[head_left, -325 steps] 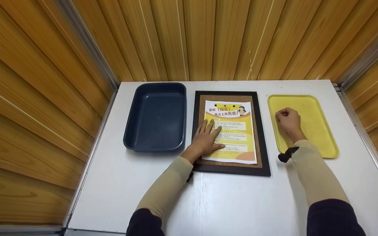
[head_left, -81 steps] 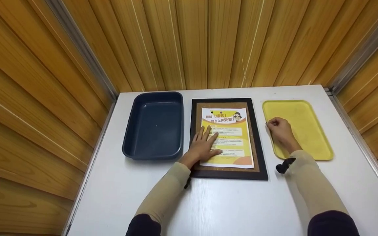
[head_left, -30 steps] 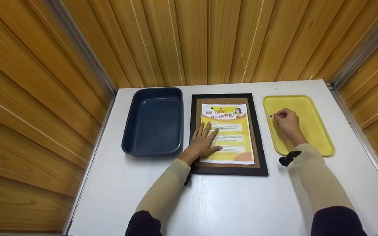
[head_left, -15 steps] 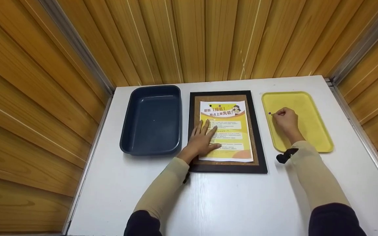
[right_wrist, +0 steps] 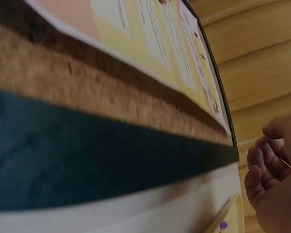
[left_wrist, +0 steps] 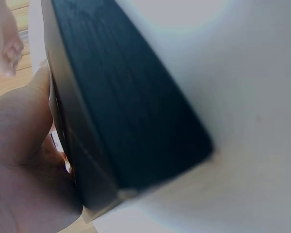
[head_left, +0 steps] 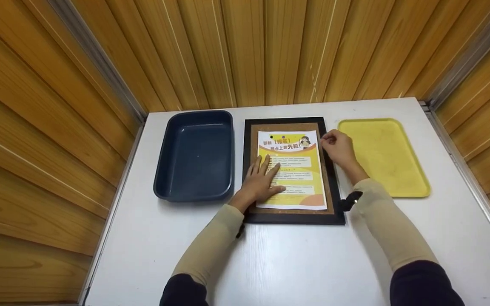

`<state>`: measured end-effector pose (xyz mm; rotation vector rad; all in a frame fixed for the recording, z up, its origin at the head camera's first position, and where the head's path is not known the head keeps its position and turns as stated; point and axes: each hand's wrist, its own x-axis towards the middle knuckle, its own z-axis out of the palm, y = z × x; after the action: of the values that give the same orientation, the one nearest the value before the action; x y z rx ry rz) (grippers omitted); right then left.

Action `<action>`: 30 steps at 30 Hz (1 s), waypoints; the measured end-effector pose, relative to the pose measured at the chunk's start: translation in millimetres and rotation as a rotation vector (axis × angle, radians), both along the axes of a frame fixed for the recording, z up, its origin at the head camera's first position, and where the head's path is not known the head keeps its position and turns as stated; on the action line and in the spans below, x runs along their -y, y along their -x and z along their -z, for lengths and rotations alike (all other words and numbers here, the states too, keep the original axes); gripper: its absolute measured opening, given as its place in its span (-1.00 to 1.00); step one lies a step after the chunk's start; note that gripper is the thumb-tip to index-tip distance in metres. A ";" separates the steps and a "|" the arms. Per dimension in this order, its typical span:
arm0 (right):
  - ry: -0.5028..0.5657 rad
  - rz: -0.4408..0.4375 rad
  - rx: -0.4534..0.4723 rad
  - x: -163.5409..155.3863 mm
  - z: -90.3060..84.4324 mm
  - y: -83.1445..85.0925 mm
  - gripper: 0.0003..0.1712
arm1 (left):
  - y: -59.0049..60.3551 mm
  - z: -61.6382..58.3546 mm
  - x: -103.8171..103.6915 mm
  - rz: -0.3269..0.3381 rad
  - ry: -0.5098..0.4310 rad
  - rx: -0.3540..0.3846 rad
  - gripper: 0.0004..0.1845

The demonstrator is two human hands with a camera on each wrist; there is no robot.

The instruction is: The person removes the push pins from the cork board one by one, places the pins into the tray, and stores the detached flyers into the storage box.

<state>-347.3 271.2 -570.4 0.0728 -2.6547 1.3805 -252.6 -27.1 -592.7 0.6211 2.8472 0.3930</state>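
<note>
My left hand [head_left: 258, 185] rests with spread fingers on a yellow and white printed sheet [head_left: 298, 174]. The sheet lies on a dark-framed cork board [head_left: 287, 127]. A black push pin [head_left: 272, 137] and a purple one [head_left: 283, 137] sit at the sheet's top edge. In the head view my right hand [head_left: 339, 148] hovers over the board's right edge, thumb and fingers drawn together. The right wrist view shows its fingers [right_wrist: 255, 175] bent; whether something tiny is between the fingertips cannot be told. One purple push pin [right_wrist: 223, 225] lies in the yellow tray [head_left: 391, 165].
A deep dark blue bin [head_left: 198, 187] stands left of the board. All stand on a white table [head_left: 296, 259]. Wood-patterned walls [head_left: 249, 55] close off the back and both sides.
My right hand has moved left from the tray to the board's right edge. Three pins showed on the sheet about eleven seconds ago; two show now. My left hand stays on the sheet.
</note>
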 end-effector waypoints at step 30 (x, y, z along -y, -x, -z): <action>0.106 -0.236 0.233 101.8 25.4 36.8 -0.45 | 0.8 -0.6 1.1 -0.019 0.025 0.023 -0.11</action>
<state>-384.1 169.4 -595.7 0.2346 -2.8283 1.6956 -253.4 -28.2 -592.2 0.5816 2.8340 0.3645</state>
